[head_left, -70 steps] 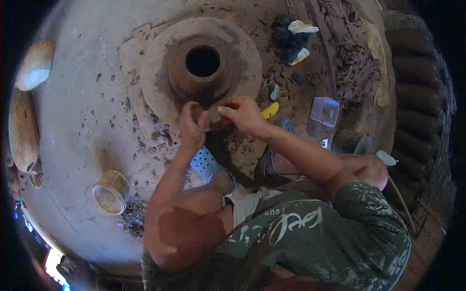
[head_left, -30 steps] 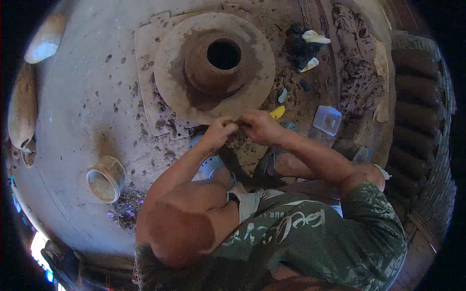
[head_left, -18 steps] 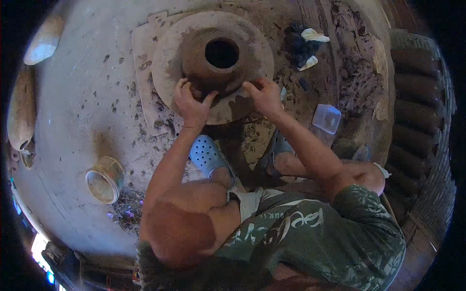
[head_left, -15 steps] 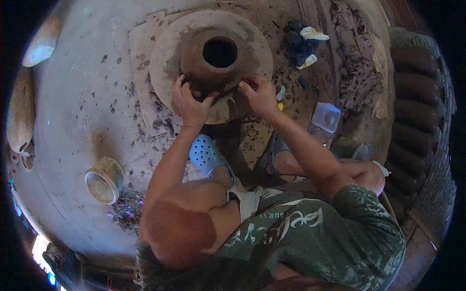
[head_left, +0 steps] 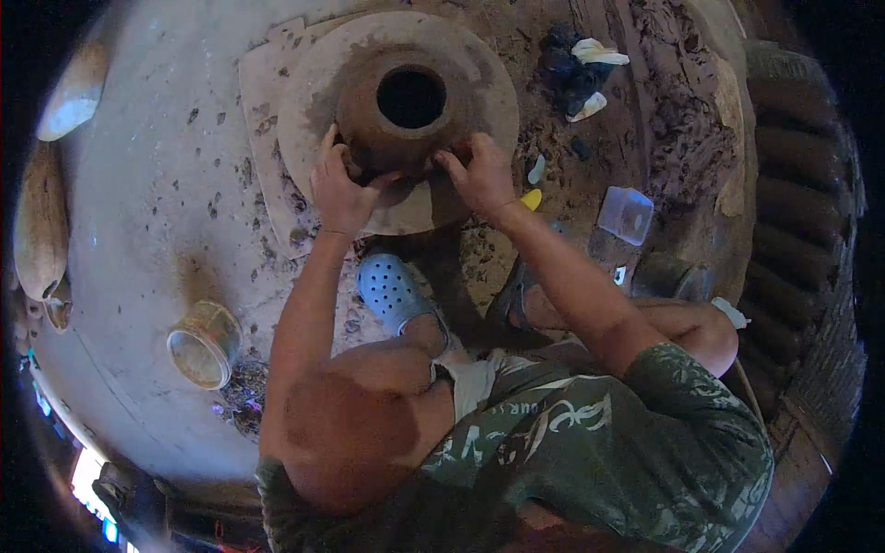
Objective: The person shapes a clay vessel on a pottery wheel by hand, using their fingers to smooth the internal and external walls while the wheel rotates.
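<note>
Roughly central on a round slab (head_left: 309, 92), one brown pot (head_left: 398, 146) stood mouth up, its inside dark. A margin of slab showed around it; past the slab's left edge came the board (head_left: 261, 103) beneath, then a broad stretch of grey floor (head_left: 138, 203). The left hand (head_left: 346, 192) was at the pot's near left side, its grip apart, thumb spread from fingers. The right hand (head_left: 481, 175) was at the near right side, fingers bent; whether its grip was closed on anything I could not tell. Rightward lay one yellow piece (head_left: 531, 199), one pale oval piece (head_left: 536, 169) and two whitish scraps (head_left: 599, 52). Two containers sat farther out, contents unclear: a bucket (head_left: 221, 324), lower left, and a translucent box (head_left: 616, 214), right.
</note>
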### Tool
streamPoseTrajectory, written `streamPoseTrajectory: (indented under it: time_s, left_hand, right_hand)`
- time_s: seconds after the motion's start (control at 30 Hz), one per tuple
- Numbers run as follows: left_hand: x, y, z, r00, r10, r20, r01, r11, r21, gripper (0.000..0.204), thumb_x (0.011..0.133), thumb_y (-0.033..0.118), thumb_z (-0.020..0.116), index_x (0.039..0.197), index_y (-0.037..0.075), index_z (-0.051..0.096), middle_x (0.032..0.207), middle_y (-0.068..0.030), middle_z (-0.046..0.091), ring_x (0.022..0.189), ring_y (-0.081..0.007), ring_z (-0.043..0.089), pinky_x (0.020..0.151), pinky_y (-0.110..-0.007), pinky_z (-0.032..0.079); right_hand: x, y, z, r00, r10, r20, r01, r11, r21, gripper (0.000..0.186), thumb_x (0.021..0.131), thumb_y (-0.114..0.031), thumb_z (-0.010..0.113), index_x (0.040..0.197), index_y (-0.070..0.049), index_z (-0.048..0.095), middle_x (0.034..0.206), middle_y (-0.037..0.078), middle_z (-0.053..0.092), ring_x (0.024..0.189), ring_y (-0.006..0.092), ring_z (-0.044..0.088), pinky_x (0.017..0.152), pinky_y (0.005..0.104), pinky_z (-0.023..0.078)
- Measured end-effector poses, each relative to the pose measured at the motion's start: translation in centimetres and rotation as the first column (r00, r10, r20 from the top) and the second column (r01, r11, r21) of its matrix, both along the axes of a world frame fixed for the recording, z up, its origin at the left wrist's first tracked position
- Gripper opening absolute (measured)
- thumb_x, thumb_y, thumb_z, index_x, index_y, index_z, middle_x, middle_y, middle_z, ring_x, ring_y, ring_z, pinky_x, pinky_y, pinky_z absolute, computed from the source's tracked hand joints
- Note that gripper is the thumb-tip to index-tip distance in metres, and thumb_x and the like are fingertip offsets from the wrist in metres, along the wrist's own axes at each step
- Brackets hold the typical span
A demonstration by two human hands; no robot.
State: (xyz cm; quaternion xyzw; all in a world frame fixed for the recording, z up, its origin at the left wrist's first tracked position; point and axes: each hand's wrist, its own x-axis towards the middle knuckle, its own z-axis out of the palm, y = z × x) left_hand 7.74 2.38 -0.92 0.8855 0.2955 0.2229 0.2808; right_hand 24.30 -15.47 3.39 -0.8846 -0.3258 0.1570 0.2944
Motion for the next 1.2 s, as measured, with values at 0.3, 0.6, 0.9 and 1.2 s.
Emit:
streamPoseTrajectory:
  time_s: [0.3, 0.6, 0.9, 1.2]
  left_hand:
    - [0.7, 3.7, 1.5, 0.985, -0.164, -0.050, 0.152, 0.972, -0.180, 0.093, 0.060, 0.041, 0.098, 0.128, -0.002, 0.053, 0.144, -0.0252, 0.055, 0.119, -0.0403, 0.062, 0.099, -0.048, 0.050]
    - [0.9, 7.9, 1.5, 0.947, -0.311, -0.075, 0.290, 0.934, -0.211, 0.123, 0.053, 0.046, 0.098, 0.154, 0.003, 0.041, 0.140, -0.0202, 0.058, 0.123, -0.0377, 0.061, 0.106, -0.047, 0.047]
    - [1.2, 7.1, 1.3, 0.954, -0.298, 0.019, 0.294, 0.926, -0.237, 0.118, 0.058, 0.041, 0.098, 0.152, -0.001, 0.041, 0.156, -0.0222, 0.047, 0.138, -0.0392, 0.052, 0.112, -0.047, 0.044]
    - [1.2, -3.1, 1.4, 0.996, 0.080, -0.039, -0.087, 0.963, -0.255, 0.099, 0.077, 0.028, 0.089, 0.152, -0.006, 0.036, 0.162, -0.0225, 0.038, 0.143, -0.0425, 0.045, 0.113, -0.047, 0.041]
  right_hand:
    - [4.3, -0.8, -0.1, 0.996, 0.089, -0.032, -0.090, 0.995, -0.034, 0.041, 0.088, -0.037, 0.081, 0.101, 0.000, 0.070, 0.098, 0.022, 0.071, 0.090, 0.0414, 0.069, 0.081, 0.0476, 0.055]
    - [10.1, 1.1, 0.8, 0.964, 0.199, -0.177, -0.216, 0.973, -0.083, 0.050, 0.081, -0.040, 0.088, 0.106, -0.001, 0.072, 0.096, 0.018, 0.074, 0.088, 0.0320, 0.073, 0.079, 0.0425, 0.056]
    - [14.8, 3.5, 0.2, 0.941, 0.337, -0.029, -0.336, 0.941, 0.045, 0.034, 0.093, -0.027, 0.075, 0.122, -0.011, 0.072, 0.110, 0.016, 0.075, 0.097, 0.0310, 0.073, 0.084, 0.0410, 0.057]
    - [8.5, -1.3, -0.3, 0.892, 0.448, -0.054, -0.449, 0.869, -0.209, 0.073, 0.093, -0.013, 0.064, 0.160, -0.027, 0.038, 0.114, 0.019, 0.072, 0.099, 0.0410, 0.070, 0.087, 0.0477, 0.057]
